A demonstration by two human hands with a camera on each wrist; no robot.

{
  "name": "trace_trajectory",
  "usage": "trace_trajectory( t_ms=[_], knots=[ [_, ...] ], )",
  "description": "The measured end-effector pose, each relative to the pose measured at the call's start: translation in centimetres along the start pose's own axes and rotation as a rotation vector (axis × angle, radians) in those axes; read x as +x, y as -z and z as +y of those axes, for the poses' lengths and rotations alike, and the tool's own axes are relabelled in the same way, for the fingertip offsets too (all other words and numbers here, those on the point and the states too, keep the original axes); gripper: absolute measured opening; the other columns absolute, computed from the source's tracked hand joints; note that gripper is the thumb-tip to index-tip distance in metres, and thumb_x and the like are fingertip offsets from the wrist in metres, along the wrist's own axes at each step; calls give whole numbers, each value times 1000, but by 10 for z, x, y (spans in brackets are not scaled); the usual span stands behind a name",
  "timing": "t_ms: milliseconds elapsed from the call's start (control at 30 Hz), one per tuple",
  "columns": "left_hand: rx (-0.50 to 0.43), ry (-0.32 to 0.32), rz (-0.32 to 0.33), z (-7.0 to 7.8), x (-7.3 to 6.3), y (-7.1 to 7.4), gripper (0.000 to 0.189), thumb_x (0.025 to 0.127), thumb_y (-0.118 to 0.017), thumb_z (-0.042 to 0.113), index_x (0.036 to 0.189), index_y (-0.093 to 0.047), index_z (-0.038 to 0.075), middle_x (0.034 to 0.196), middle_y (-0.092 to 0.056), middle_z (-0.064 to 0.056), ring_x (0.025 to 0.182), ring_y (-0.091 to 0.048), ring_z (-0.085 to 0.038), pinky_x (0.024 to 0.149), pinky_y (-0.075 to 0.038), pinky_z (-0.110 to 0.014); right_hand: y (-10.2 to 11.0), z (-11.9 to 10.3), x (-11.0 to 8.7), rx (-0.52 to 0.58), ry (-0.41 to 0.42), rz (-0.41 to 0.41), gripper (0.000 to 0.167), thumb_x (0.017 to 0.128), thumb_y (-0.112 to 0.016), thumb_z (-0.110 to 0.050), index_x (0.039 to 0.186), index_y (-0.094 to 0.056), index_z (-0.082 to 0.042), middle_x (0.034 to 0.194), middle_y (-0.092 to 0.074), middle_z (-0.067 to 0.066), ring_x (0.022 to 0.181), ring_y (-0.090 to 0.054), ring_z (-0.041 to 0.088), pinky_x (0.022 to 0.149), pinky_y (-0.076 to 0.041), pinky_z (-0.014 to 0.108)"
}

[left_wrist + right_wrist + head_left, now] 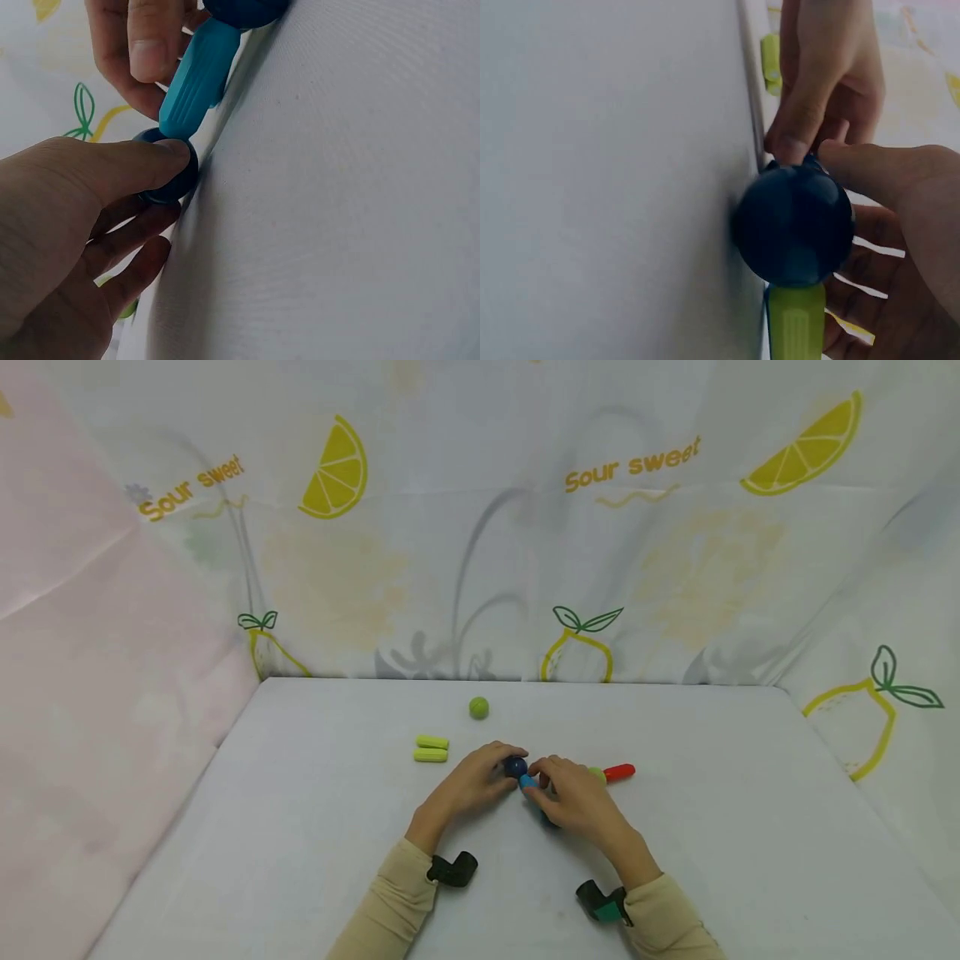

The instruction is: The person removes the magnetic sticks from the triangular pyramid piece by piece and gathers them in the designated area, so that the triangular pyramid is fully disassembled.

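Observation:
My left hand (477,777) pinches a dark blue ball (515,767) between thumb and fingers, close over the white table. A light blue grooved stick (201,79) meets that ball at one end. My right hand (576,793) holds this stick between thumb and fingers. At the stick's other end is a second dark blue ball (793,225), mostly hidden under the right hand in the head view. From that second ball a yellow-green stick (796,322) extends, seen in the right wrist view.
Just beyond the right hand, a red stick (620,772) lies beside a light green piece (597,774). Two yellow-green sticks (431,748) lie left of the hands. A green ball (478,707) sits farther back on the white table (337,860). Printed cloth (465,527) hangs behind.

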State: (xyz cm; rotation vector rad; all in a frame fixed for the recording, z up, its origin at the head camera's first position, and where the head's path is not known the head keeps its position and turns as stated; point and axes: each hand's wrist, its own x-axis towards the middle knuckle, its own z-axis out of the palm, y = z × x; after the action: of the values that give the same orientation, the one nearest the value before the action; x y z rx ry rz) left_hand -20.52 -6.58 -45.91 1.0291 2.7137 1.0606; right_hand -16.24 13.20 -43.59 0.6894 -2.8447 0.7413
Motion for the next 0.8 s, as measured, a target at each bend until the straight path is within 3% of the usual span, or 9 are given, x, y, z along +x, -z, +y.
trace_trajectory(
  t_ms=[167, 400, 567, 667, 800],
  knots=[
    [-7, -18, 27, 0, 2, -3, 38, 87, -66, 8, 124, -57, 9, 120, -62, -6, 116, -56, -20, 99, -44, -36, -6, -1, -2, -54, -14, 17, 22, 84, -71, -27, 99, -65, -11, 71, -54, -10, 57, -44, 2, 57, -38, 18],
    [-29, -12, 45, 1, 3, -4, 37, 89, -64, 9, 125, -57, 8, 120, -63, -7, 115, -58, -20, 97, -45, -36, -10, 1, -3, -3, -18, 44, 19, 85, -70, -22, 98, -64, -9, 71, -54, -8, 59, -44, 2, 54, -38, 16],
    [-40, 49, 108, 0, 4, -1, 38, 90, -62, 9, 128, -55, 7, 120, -62, -9, 106, -60, -20, 89, -49, -35, -11, 0, -2, 48, -31, 0, 15, 85, -68, -20, 96, -64, -11, 69, -52, -9, 62, -43, 2, 56, -39, 16],
    [-9, 83, 146, -1, 7, 2, 38, 90, -63, 9, 127, -55, 7, 117, -63, -11, 103, -61, -21, 87, -49, -36, -12, 0, -2, 84, -36, -36, 14, 86, -67, -21, 96, -64, -12, 68, -50, -10, 63, -44, 3, 58, -39, 17],
    [106, 76, 126, -1, 18, 8, 38, 89, -65, 11, 126, -57, 7, 116, -63, -10, 107, -61, -22, 89, -49, -36, -14, -1, -1, 113, -31, -47, 14, 88, -65, -23, 99, -64, -13, 69, -49, -12, 65, -45, 4, 60, -39, 17]
  ],
)
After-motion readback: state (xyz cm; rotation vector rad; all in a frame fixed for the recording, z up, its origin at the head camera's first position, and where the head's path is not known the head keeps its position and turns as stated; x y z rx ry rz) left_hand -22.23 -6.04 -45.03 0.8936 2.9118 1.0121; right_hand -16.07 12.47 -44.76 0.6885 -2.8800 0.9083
